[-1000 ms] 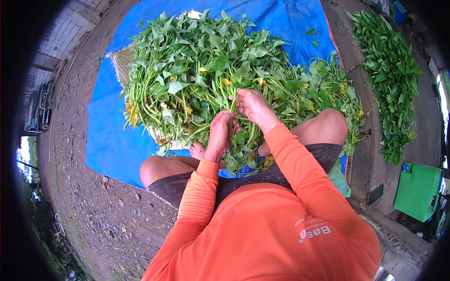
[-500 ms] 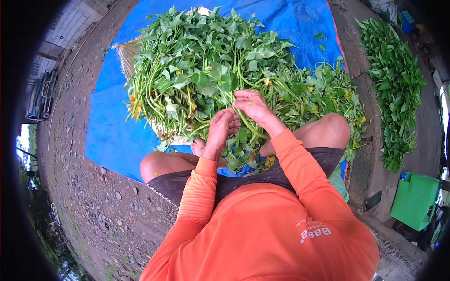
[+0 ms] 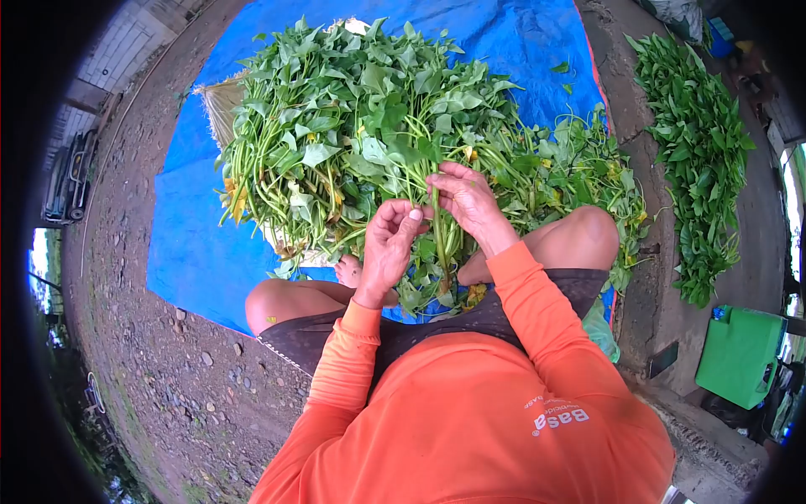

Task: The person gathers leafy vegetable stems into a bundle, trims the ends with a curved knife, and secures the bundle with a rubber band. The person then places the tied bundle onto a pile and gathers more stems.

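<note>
Between my bent legs, a long leafy green stem [image 3: 441, 239] runs down from my right hand [image 3: 472, 202], whose thumb and fingers are closed on its upper part. Close by on the left, my left hand [image 3: 390, 252] has its thumb and index finger pinched together beside the same stem; whatever is between the tips is too small to make out. Just beyond both hands rises a big heap of leafy green vines [image 3: 353, 109], with some yellowed leaves [image 3: 237, 202] at its left side.
A blue tarp [image 3: 201, 218] lies under the heap. Looser vines [image 3: 588, 160] spread to the right. Farther right, a second pile of greens [image 3: 701, 168] lies on concrete, with a green container [image 3: 737, 357] nearer me. Stony ground [image 3: 201, 370] borders the tarp on the left.
My left thumb and index finger have come together in a pinch. My right hand has shifted slightly right and down, and the stem below it now hangs straighter.
</note>
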Demonstrator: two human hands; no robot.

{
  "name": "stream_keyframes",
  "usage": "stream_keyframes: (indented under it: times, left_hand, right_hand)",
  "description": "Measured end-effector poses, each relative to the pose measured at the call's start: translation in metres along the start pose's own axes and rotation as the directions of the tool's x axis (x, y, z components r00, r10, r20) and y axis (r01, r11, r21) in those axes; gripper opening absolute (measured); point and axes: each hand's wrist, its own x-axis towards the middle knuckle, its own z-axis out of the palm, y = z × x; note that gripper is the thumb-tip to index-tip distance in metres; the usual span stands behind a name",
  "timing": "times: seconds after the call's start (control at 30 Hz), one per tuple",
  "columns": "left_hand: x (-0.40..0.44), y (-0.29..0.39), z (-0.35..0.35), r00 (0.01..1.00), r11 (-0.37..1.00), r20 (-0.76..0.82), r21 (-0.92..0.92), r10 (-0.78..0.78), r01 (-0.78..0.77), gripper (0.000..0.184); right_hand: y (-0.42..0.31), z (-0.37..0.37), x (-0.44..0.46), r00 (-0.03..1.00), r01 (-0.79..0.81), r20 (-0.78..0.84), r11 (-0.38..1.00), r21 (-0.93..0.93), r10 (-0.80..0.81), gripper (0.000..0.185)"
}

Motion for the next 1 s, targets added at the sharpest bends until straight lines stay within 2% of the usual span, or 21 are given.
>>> stream_keyframes:
  times: [0.07, 0.1, 0.13, 0.2, 0.23, 0.27, 0.33, 0.37, 0.4, 0.43, 0.47, 0.5, 0.57, 0.6, 0.67, 0.73, 0.8, 0.83, 0.93, 0.97, 1.0]
  left_hand:
    - [-0.019, 0.005, 0.006, 0.999, 0.999, 0.037, -0.031, 0.033, -0.032, 0.009]
    - [-0.027, 0.012, 0.010, 0.997, 0.998, 0.059, -0.044, 0.052, -0.050, 0.009]
    - [-0.032, 0.027, 0.018, 0.998, 0.998, 0.051, 0.050, -0.030, 0.027, 0.013]
    - [-0.022, 0.056, 0.049, 0.998, 0.988, 0.057, 0.150, -0.038, 0.029, 0.025]
    - [-0.012, 0.084, 0.076, 0.952, 0.956, 0.299, 0.258, 0.059, -0.141, 0.049]
    - [-0.012, 0.097, 0.093, 0.896, 0.880, 0.420, 0.359, 0.145, -0.311, 0.058]
    - [-0.009, 0.123, 0.127, 0.714, 0.624, 0.630, 0.434, 0.306, -0.650, 0.077]
    - [-0.004, 0.111, 0.120, 0.795, 0.673, 0.533, 0.477, 0.290, -0.566, 0.076]
    - [0.003, 0.100, 0.112, 0.862, 0.724, 0.428, 0.500, 0.270, -0.475, 0.075]
    - [0.008, 0.069, 0.087, 0.957, 0.781, 0.224, 0.559, 0.183, -0.279, 0.070]
    - [0.014, 0.038, 0.062, 0.996, 0.832, 0.006, 0.550, 0.085, -0.074, 0.064]
    - [0.018, 0.013, 0.038, 0.987, 0.791, -0.152, 0.609, 0.047, 0.056, 0.056]
    - [0.013, -0.008, 0.020, 0.978, 0.884, -0.134, 0.420, -0.163, 0.205, 0.045]
    - [0.011, 0.004, 0.023, 0.936, 0.898, -0.109, 0.264, -0.335, 0.352, 0.036]
    - [0.016, -0.016, -0.005, 0.937, 0.905, -0.085, 0.243, -0.339, 0.350, 0.032]
    - [0.017, -0.009, -0.018, 0.945, 0.922, -0.105, 0.211, -0.309, 0.325, 0.025]
    - [0.014, 0.006, -0.026, 0.930, 0.933, -0.199, 0.130, -0.308, 0.336, 0.022]
    - [0.013, 0.015, -0.032, 0.926, 0.933, -0.214, 0.116, -0.312, 0.341, 0.022]
    - [0.013, 0.015, -0.048, 0.915, 0.944, -0.276, 0.065, -0.295, 0.324, 0.025]
    - [0.013, 0.016, -0.049, 0.907, 0.948, -0.304, 0.040, -0.290, 0.316, 0.025]
    - [0.013, 0.017, -0.049, 0.920, 0.957, -0.293, 0.052, -0.260, 0.287, 0.026]
  right_hand:
    - [0.003, -0.016, 0.018, 0.998, 0.015, 0.063, 0.990, 0.140, -0.024, 0.043]
    - [0.004, -0.019, 0.023, 0.997, 0.058, -0.065, 0.989, 0.138, -0.050, 0.047]
    - [-0.001, -0.021, 0.023, 0.996, 0.068, -0.058, 0.994, 0.081, -0.063, 0.049]
    - [-0.001, -0.023, 0.020, 0.996, 0.070, -0.046, 0.997, -0.027, -0.072, 0.055]
    - [0.002, -0.019, 0.018, 0.997, 0.066, -0.031, 0.995, -0.076, -0.069, 0.058]
    - [0.007, -0.010, 0.016, 0.997, 0.046, -0.063, 0.992, -0.121, -0.054, 0.060]
    - [0.000, 0.006, 0.001, 0.994, 0.005, -0.106, 0.976, -0.216, -0.029, 0.062]
    - [-0.010, 0.010, -0.005, 0.993, -0.010, -0.117, 0.967, -0.256, -0.021, 0.061]
    - [-0.014, -0.004, -0.006, 0.999, 0.023, 0.039, 0.998, -0.061, -0.020, 0.062]
    - [-0.011, -0.019, -0.008, 0.981, 0.016, 0.188, 0.989, 0.145, -0.043, 0.063]
    - [-0.007, -0.012, -0.006, 0.993, 0.116, 0.045, 0.984, -0.138, -0.111, 0.061]
    - [-0.013, -0.004, -0.015, 0.996, 0.089, -0.004, 0.977, -0.193, -0.091, 0.058]
    - [0.002, -0.008, -0.009, 0.998, 0.055, 0.017, 0.971, -0.232, -0.053, 0.056]
    - [0.006, -0.005, -0.010, 0.998, 0.038, 0.055, 0.976, -0.217, -0.027, 0.055]
    - [0.012, 0.005, -0.017, 0.992, 0.001, 0.124, 0.985, -0.175, 0.021, 0.053]
    - [0.011, 0.004, -0.020, 0.974, 0.069, 0.225, 0.914, -0.400, 0.025, 0.051]
    - [0.010, 0.001, -0.025, 0.919, 0.190, 0.389, 0.788, -0.585, 0.067, 0.048]
    - [0.016, 0.004, -0.029, 0.905, 0.262, 0.423, 0.735, -0.626, 0.037, 0.040]
    - [-0.001, 0.027, -0.050, 0.881, 0.298, 0.433, 0.489, -0.820, 0.190, 0.031]
    - [0.008, 0.026, -0.053, 0.848, 0.408, 0.520, 0.501, -0.763, 0.101, 0.031]
    - [0.008, 0.030, -0.057, 0.826, 0.450, 0.557, 0.489, -0.747, 0.090, 0.030]
